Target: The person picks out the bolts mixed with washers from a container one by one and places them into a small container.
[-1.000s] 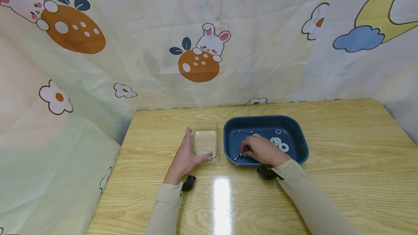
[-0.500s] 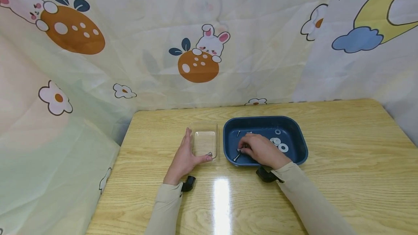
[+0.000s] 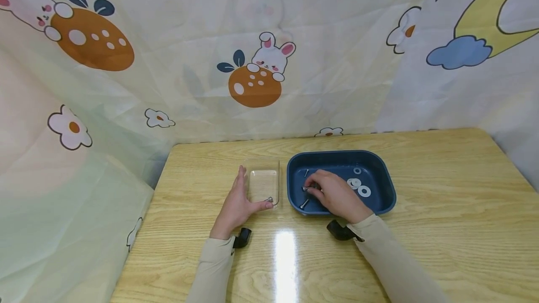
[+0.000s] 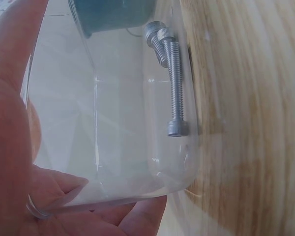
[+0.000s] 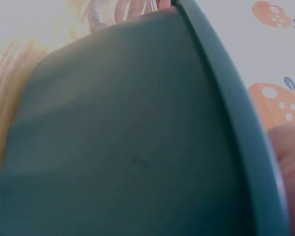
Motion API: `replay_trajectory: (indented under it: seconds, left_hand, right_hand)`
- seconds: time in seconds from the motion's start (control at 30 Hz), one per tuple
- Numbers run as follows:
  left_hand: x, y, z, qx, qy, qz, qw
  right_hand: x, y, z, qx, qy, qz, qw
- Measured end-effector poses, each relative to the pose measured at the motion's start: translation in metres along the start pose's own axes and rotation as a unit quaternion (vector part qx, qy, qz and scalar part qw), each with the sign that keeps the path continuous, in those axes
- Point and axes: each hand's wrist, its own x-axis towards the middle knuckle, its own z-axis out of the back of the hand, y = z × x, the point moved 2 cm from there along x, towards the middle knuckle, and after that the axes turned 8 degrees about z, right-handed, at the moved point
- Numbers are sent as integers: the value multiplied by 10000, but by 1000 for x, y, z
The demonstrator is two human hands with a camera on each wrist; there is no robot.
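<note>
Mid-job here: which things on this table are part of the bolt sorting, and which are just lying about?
In the job:
- right hand, gripping a bolt
- blue tray
- left hand, resting against the clear tray
- bolts in clear tray

Lying about:
- washers in the blue tray
- loose bolt
- cartoon curtain

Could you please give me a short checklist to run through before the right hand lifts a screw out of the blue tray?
1. Clear box steadied: ok; the left hand rests against its side with fingers straight.
2. Right hand at a screw: ok; its fingertips are on one inside the blue tray.
3. Firm grip on that screw: cannot tell; the fingers hide it.
4. Room in the box: ok; only two screws lie along one wall.
5. Path from tray to box: ok; they stand side by side on the table.
6. Washers out of the way: ok; they lie to the right of the hand.
</note>
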Motion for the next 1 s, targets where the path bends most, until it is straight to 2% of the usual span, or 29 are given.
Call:
replay_trajectory:
  seconds: [0.37,1.0]
  left_hand:
    - [0,0,0,37,-17,-34,10000]
    - [1,-1,-1,35,-39,64,10000]
  right_hand:
    - [2,6,-4,94,-622,90,9980]
    - [11,16,-7,214,-853,150,9960]
